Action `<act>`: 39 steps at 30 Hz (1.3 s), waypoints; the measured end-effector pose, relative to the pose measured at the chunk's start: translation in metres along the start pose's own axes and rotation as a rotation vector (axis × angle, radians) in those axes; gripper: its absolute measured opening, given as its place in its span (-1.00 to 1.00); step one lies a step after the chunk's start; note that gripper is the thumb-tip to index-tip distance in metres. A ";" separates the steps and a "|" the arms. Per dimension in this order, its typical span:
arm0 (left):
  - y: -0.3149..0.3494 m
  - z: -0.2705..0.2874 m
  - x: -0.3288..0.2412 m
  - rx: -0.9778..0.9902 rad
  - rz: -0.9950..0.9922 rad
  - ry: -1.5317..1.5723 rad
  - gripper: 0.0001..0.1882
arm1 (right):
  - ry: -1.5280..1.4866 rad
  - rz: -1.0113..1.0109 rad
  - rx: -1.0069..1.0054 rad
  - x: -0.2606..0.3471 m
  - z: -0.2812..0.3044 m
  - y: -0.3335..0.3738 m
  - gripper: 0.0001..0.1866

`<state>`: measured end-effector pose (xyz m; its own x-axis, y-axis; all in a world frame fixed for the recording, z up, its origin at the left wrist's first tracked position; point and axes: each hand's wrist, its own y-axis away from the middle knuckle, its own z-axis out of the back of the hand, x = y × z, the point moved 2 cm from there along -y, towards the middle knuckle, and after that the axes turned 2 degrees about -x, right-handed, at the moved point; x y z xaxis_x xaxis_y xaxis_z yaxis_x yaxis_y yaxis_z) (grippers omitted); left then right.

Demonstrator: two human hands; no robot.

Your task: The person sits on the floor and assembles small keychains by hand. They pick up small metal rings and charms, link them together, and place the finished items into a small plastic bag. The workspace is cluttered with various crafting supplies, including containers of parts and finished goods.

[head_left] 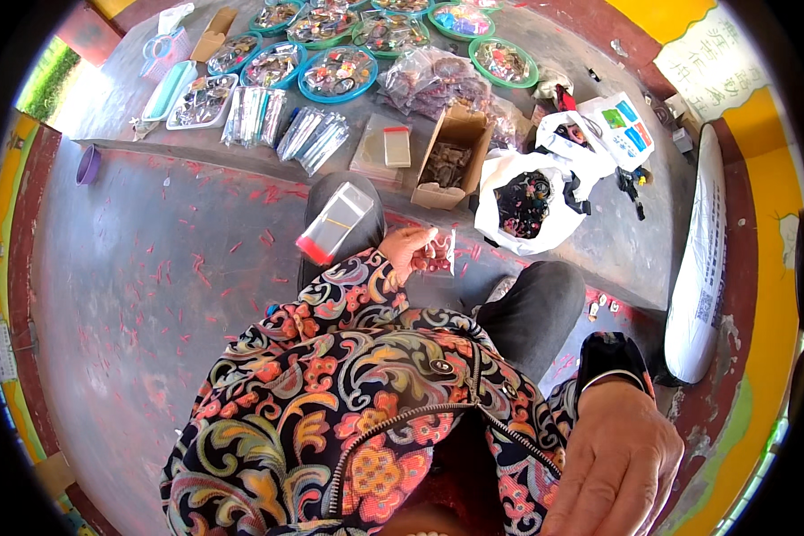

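Clear plastic, with something reddish inside, forms the small packet (435, 254) in the person's left hand (406, 250), pinched between thumb and nearly closed fingers, over the floor (134, 268) between the knees and just short of the platform's edge. A loosened pinch could drop the packet among the red scraps (267, 238), where its similar colour might make it hard to pick out; if its mouth is open, which cannot be told, a tilt could spill the contents. Just left, a banded stack of clear sleeves (341, 223) with a red end lies slanted on the left leg (372, 205); a shifted knee or a brushing cuff could slide it off. The right hand (615, 451) hangs close to the camera at lower right, fingers slightly bent, their tips out of sight, so whether it holds anything cannot be told. Ahead, a cardboard box (438, 196) and an open white bag (495, 205) stand near the front edge of the gray platform (634, 259), crowding a forward reach; a careless elbow could knock either. The broadest room for moving is over the floor to the left.
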<state>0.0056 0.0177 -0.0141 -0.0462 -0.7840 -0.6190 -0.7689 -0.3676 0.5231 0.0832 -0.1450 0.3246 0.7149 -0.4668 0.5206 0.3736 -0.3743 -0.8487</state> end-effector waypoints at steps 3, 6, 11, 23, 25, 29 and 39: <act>0.003 0.000 -0.001 -0.031 -0.023 0.017 -0.77 | -0.035 -0.127 -0.070 0.009 0.002 -0.002 -0.85; 0.005 -0.004 -0.005 0.034 -0.018 0.054 -0.74 | -0.019 -0.112 -0.071 0.007 0.006 -0.005 -0.84; 0.005 -0.005 -0.004 0.032 -0.033 0.109 -0.71 | 0.038 -0.095 -0.095 0.000 0.011 -0.013 -0.84; 0.012 -0.012 -0.011 0.031 -0.077 0.173 -0.74 | 0.784 -1.107 -1.146 -0.072 0.108 0.183 -0.70; 0.015 -0.014 -0.014 -0.009 -0.072 0.228 -0.75 | 0.775 -1.414 -1.135 -0.094 0.112 0.229 -0.65; 0.016 -0.019 -0.018 -0.039 -0.070 0.230 -0.82 | 0.408 -1.354 -1.215 -0.125 0.101 0.249 -0.63; 0.017 -0.018 -0.017 -0.065 -0.085 0.197 -0.83 | 0.645 -1.171 -1.144 -0.141 0.095 0.266 -0.80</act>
<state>0.0046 0.0154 0.0160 0.1470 -0.8293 -0.5391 -0.7218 -0.4626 0.5147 0.1374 -0.1027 0.0166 -0.0342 0.3270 0.9444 -0.2946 -0.9063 0.3031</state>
